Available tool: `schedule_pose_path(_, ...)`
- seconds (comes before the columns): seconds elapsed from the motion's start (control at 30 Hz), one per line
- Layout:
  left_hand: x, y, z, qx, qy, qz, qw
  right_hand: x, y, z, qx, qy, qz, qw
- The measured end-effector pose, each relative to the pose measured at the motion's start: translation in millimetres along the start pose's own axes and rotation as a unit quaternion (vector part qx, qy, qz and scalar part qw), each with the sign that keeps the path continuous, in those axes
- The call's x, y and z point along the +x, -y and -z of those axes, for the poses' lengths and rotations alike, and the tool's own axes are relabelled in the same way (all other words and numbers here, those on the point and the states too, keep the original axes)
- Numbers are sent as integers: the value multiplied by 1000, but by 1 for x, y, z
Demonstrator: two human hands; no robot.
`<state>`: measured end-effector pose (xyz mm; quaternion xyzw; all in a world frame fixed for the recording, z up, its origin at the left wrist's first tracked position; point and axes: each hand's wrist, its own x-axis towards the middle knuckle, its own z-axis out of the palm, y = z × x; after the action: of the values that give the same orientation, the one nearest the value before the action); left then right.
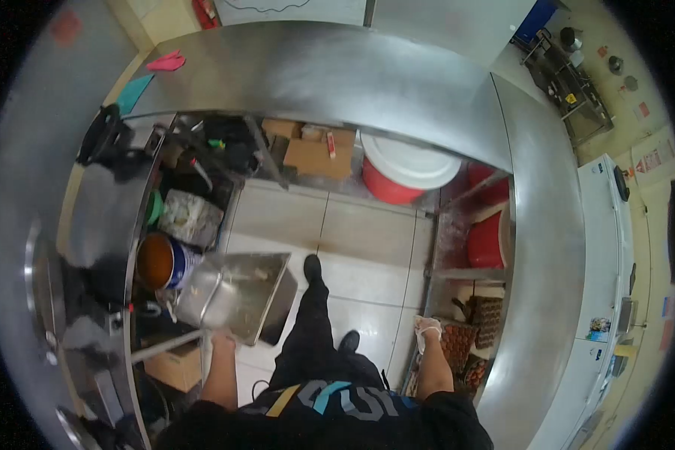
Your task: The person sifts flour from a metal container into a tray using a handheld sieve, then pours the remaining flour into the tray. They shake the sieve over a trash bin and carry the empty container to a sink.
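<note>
My bare left hand is closed on the near rim of a large rectangular stainless steel bin. The bin stands tilted at the left shelf, and its inside looks bare apart from a few smears. On the other side, my right hand wears a clear plastic glove and hangs beside the right lower shelf. Close to it are trays of brown eggs; whether the fingers touch them or the shelf edge is unclear. Its fingers are too small and blurred to read.
Steel counters surround me on three sides. Below them are a bucket of orange-brown contents, a red tub with a white lid, another red tub and cardboard boxes. Pale floor tiles lie between the shelves.
</note>
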<state>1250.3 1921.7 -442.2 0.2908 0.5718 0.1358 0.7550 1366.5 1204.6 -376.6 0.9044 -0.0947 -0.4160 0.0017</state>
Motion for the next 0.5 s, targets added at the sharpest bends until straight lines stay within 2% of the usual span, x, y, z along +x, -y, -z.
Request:
schedule_pose_path(0.03, -42, -8, -21, 38, -30, -14, 999, 14, -37, -79, 192, -31, 22, 981)
schedule_pose_path(0.07, -107, -23, -61, 77, -60, -26, 995, 27, -74, -157, 415, -51, 57, 907)
schedule_pose_path(0.1, -137, -30, -72, 82, -50, -20, 995, 37, -108, -228, 577, -59, 98, 809)
schedule_pose_path(0.13, -152, -30, -71, 82, -23, -12, 996, -27, -99, -211, 409, -26, 76, 909)
schedule_pose_path(0.17, -169, -30, -71, 85, 3, -3, 996, -85, -95, -205, 222, 10, 70, 973)
schedule_pose_path(0.2, -186, -30, -71, 88, 28, 6, 996, -105, -103, -269, 180, -44, 105, 977)
schedule_pose_path(0.23, -199, -27, -69, 93, 52, 11, 994, -156, -91, -276, 101, 85, 68, 989)
schedule_pose_path(0.27, -209, -22, -65, 97, 76, 18, 992, -229, -92, -309, 501, 70, -96, 857)
schedule_pose_path(0.3, -220, -15, -62, 105, 103, 27, 989, -227, -97, -461, 831, -61, 46, 552)
schedule_pose_path(0.37, -228, 7, -46, 128, 150, 35, 980, -302, -111, -468, 778, 48, -22, 626)
schedule_pose_path(0.4, -168, 33, -21, 194, 200, 26, 960, -344, -93, -480, 725, 36, -72, 685)
schedule_pose_path(0.43, -113, 57, 3, 257, 249, 10, 933, -384, -70, -488, 693, 17, -104, 714)
schedule_pose_path(0.47, -77, 93, 15, 242, 234, 30, 941, -421, -43, -500, 675, 2, -130, 726)
schedule_pose_path(0.5, -84, 112, 15, 226, 218, 49, 948, -456, -14, -525, 664, -12, -155, 732)
